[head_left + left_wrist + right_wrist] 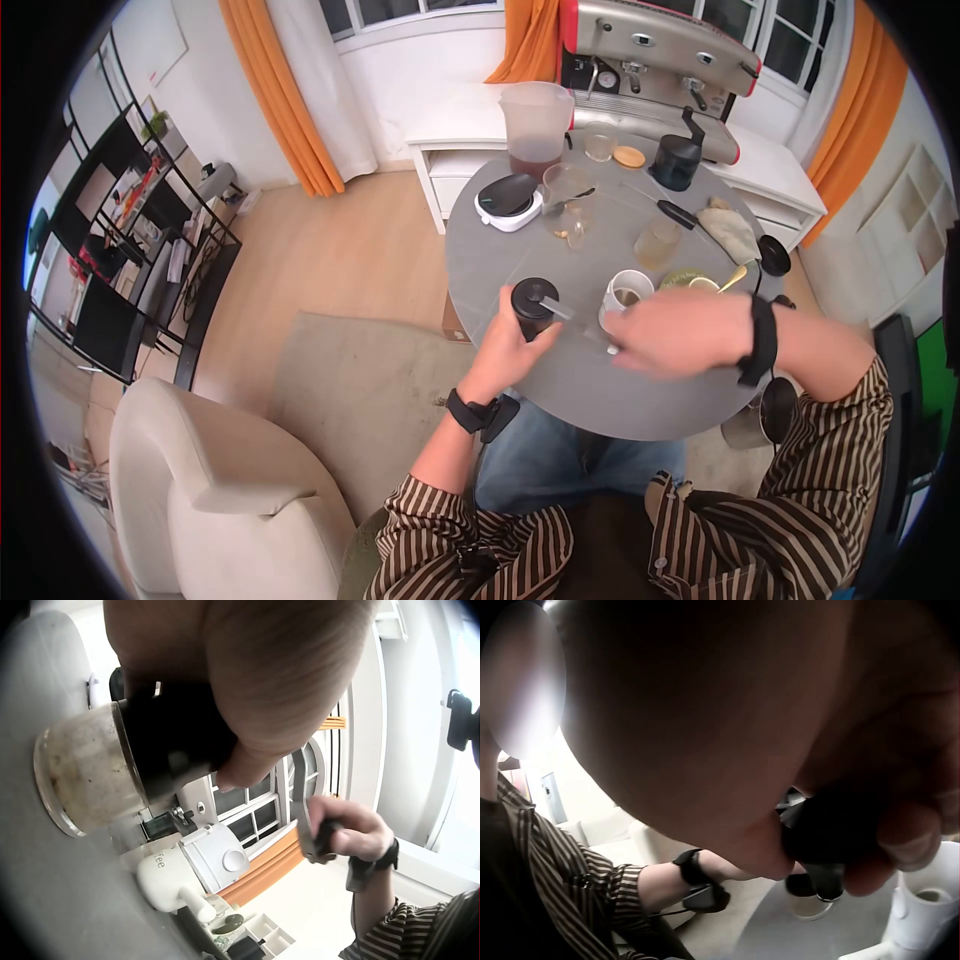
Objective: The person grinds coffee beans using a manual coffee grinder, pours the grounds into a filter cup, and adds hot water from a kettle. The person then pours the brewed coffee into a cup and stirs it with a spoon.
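Note:
My left hand [503, 345] grips a hand coffee grinder [534, 300] by its black upper part. In the left wrist view its clear jar [90, 769] stands at the table surface, with light bits inside. A flat metal crank arm [558, 308] reaches from the grinder's top toward my right hand [690, 330]. The fingers of that hand pinch the crank's black knob [840, 829], seen close up in the right wrist view. Beside the right hand a white mug [627, 288] holds some dark liquid; the hand overlaps it in the head view.
On the round grey table [560, 390] are a white scale [512, 222], a pitcher of brown liquid [535, 125], a glass carafe [565, 185], a black cranked device [677, 160] and a cloth [728, 230]. An espresso machine [650, 60] stands behind. A cream armchair [210, 480] is at left.

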A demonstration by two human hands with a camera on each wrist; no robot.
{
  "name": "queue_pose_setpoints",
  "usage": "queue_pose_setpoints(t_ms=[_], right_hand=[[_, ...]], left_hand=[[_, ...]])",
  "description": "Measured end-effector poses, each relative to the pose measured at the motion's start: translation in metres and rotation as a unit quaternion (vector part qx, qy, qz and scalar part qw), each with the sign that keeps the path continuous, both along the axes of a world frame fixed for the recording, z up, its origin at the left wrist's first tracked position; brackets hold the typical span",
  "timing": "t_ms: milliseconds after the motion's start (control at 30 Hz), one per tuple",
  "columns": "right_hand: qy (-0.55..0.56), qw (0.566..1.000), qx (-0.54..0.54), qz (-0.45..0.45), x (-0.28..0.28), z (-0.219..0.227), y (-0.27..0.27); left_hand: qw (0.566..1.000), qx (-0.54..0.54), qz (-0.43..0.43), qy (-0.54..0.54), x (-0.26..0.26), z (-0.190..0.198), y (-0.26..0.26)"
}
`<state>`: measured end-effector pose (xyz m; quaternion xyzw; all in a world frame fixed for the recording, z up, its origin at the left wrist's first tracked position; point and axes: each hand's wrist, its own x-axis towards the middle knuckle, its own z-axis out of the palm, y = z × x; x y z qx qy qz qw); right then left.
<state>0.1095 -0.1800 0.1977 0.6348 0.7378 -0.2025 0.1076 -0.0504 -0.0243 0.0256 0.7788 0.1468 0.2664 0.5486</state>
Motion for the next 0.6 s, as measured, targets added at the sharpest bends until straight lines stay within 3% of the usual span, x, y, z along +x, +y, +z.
queue_pose_setpoints(t_ms=[67, 167, 233, 367, 400, 433, 533, 600], right_hand=[[0.024, 0.997, 0.009, 0.074, -0.029, -0.006, 0.000], [0.080, 0.975, 0.111, 0.178, -0.063, -0.033, 0.025], [0.094, 0.957, 0.156, 0.224, -0.079, -0.051, 0.062], [0.112, 0.966, 0.133, 0.192, -0.094, -0.052, 0.137], [0.116, 0.961, 0.150, 0.201, -0.087, -0.057, 0.157], [0.100, 0.964, 0.152, 0.194, -0.081, -0.055, 0.172], [0.091, 0.959, 0.221, 0.154, -0.042, -0.061, 0.204], [-0.028, 0.945, 0.217, 0.245, -0.006, -0.060, 0.220]], left_hand=[[1.000, 0.006, 0.009, -0.006, 0.001, -0.002, 0.002], [0.998, 0.042, 0.023, 0.032, 0.002, -0.005, 0.004], [0.999, -0.014, 0.004, 0.039, -0.003, -0.005, 0.003], [0.970, 0.216, 0.028, -0.104, -0.010, -0.051, 0.022], [0.970, 0.239, 0.040, -0.032, -0.001, -0.082, 0.021], [0.995, 0.031, 0.011, 0.090, -0.007, -0.015, 0.005], [0.999, 0.037, 0.014, 0.021, 0.003, -0.017, 0.007], [0.998, 0.056, 0.026, -0.017, 0.002, 0.000, 0.001]])
